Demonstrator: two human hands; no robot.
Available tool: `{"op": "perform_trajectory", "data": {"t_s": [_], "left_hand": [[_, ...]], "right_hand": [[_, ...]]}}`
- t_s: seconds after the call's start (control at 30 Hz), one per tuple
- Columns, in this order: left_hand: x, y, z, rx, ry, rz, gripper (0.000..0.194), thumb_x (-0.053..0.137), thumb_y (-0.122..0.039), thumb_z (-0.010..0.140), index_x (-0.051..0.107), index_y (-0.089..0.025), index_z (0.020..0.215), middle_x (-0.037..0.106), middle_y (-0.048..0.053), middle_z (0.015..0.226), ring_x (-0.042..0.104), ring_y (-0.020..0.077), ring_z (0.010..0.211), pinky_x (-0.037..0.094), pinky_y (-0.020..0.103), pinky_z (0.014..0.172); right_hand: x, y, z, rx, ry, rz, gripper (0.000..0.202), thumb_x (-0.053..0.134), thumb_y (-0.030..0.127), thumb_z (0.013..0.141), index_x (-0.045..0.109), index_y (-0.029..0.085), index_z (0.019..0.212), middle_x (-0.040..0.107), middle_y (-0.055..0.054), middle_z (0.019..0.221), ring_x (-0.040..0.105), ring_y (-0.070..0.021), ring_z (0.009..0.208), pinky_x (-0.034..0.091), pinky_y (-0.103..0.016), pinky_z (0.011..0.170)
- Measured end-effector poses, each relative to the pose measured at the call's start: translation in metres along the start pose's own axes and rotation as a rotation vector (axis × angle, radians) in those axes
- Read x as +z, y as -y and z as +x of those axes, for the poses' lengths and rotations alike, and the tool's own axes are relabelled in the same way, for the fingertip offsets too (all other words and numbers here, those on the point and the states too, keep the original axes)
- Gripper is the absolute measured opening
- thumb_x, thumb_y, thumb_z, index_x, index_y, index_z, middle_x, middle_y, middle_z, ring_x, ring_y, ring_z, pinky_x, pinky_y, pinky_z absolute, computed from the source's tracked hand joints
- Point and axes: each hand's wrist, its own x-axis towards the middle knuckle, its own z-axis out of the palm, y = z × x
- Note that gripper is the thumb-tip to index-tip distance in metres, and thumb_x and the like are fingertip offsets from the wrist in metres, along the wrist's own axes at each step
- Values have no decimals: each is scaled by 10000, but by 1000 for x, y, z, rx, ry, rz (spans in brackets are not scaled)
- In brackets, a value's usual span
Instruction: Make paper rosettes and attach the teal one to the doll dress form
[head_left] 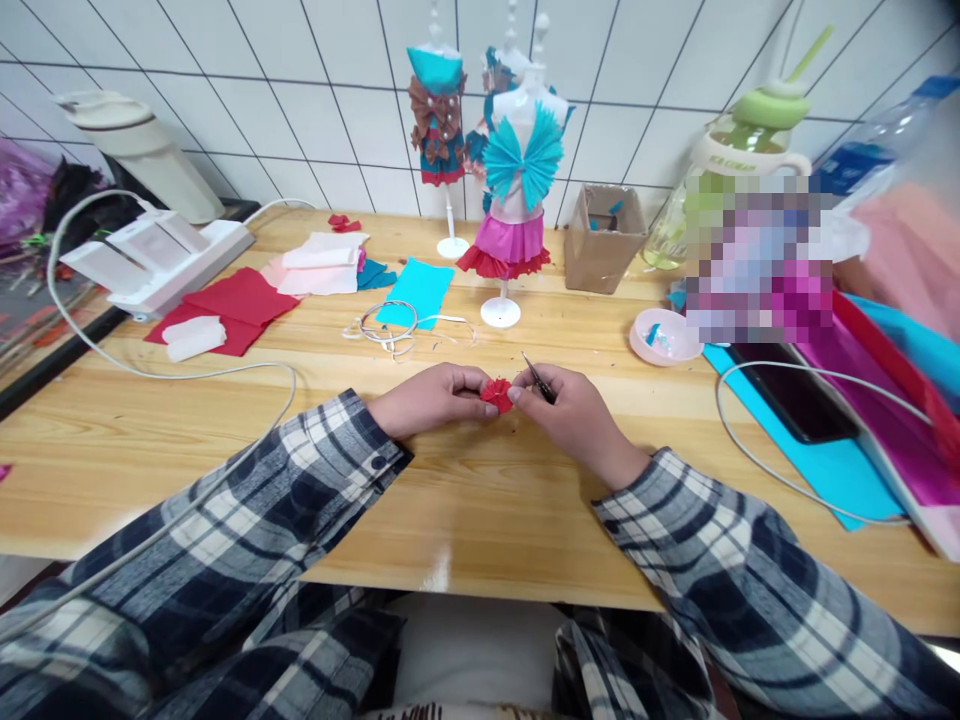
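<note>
pixelated patch [757,255] hides items | bottle [892,140] blurred, cut by right edge

Small red crinkled paper rosette [496,394], pinched between 2 hands just above the wooden tabletop; slim dark scissors [538,379] alongside.

Three dress mannequins [517,180], two hands [431,398], one cardboard box [604,240]

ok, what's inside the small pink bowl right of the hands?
The small pink bowl on the wooden table holds a few blue scraps, likely paper. Its near wall hides part of the bottom, so anything lying there can't be seen.
</note>
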Motion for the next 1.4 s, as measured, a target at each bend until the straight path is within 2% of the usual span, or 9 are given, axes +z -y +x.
{"op": "perform_trajectory", "data": {"t_s": [0.1,0.2,0.4,0.57,0.73,0.9,1.03,1.13,1.4], "left_hand": [[-2,-1,0,48,41,95,234,718,-338,721,702,-158,871,677,30,892,600,188,885,451,328,873],[-2,-2,1,56,65,49,265,727,-352,715,691,-172,907,691,34,917,611,199,912,460,333,872],[3,1,1,-3,-47,5,281,713,-411,736,686,-151,838,683,25,832,599,173,811,459,315,821],[3,4,1,-19,-94,-71,299,696,-430,760,675,-145,848,675,23,832,589,156,786,453,299,790],[1,4,2,12,-46,39,283,686,-416,759,680,-146,843,677,29,841,598,172,812,460,313,814],[-2,3,2,52,-9,183,285,659,-424,777,691,-152,853,686,42,881,605,190,855,461,318,829],[-2,3,1,9,-11,64,297,678,-420,769,693,-148,887,692,43,894,611,185,855,467,321,833],[-1,5,1,-30,-43,-78,306,689,-421,766,686,-146,898,697,42,901,620,180,845,475,325,831],[1,9,2,-29,-87,-165,289,726,-380,750,701,-138,906,709,50,931,631,191,890,472,340,872]], "right_hand": [[-3,0,0,-28,19,-66,168,570,335,808,614,179,765,488,48,592,426,-113,573,309,-259,562],[-5,1,0,-30,25,-81,161,558,327,814,605,183,761,496,42,607,436,-115,589,316,-259,575],[-3,2,-1,-25,33,-42,196,564,360,821,603,180,751,509,32,607,442,-118,587,316,-255,561],[-2,0,-1,24,76,87,341,580,493,817,668,165,847,527,27,623,415,-110,562,321,-254,547],[-2,-2,0,22,93,45,243,601,391,790,675,162,824,579,13,691,466,-118,622,362,-264,623],[-2,-3,1,-3,135,16,213,570,368,809,643,170,783,573,15,688,478,-127,650,366,-266,641],[-3,-3,1,-11,137,19,304,540,440,845,603,173,713,506,27,628,435,-117,609,335,-257,584],[-3,-3,2,26,150,88,341,566,499,826,632,173,752,473,35,592,418,-109,566,322,-245,536],[-1,-6,1,103,180,246,279,644,453,780,633,177,816,421,70,543,355,-75,456,319,-227,466]]}}
